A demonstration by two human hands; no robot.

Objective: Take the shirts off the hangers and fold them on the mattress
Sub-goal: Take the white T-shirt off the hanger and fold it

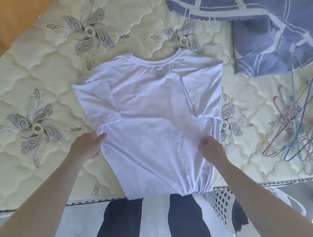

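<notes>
White shirt (152, 118) lying flat at the middle of the quilted mattress (41, 79), collar away from the viewer, both sleeves folded inward over the body; a small grey printed label shows just below the collar, its text too small to read; the hem reaches the near edge of the mattress, bunched at its right corner, and what lies beyond that edge is hidden by the fabric.

Left hand (88, 145) at the shirt's left edge, about waist height, thumb on top of the cloth, the fingers curled at the edge and partly hidden beneath it, holding the fabric; right hand (210, 148) opposite at the right edge, thumb tip pressed onto the cloth, fingers curled out of sight, pinching the fabric; both forearms bare, extended forward from the lower corners and cut off by the frame.

Hangers (294, 129) in a tangled heap of thin wires on the mattress well to the right of the shirt, the number impossible to count; blue checked cloth (256, 22) at upper right, cut off by the frame; orange cushion (7, 23) at upper left, likewise cut off; white perforated basket (222, 205) below the mattress edge, only partly visible.
</notes>
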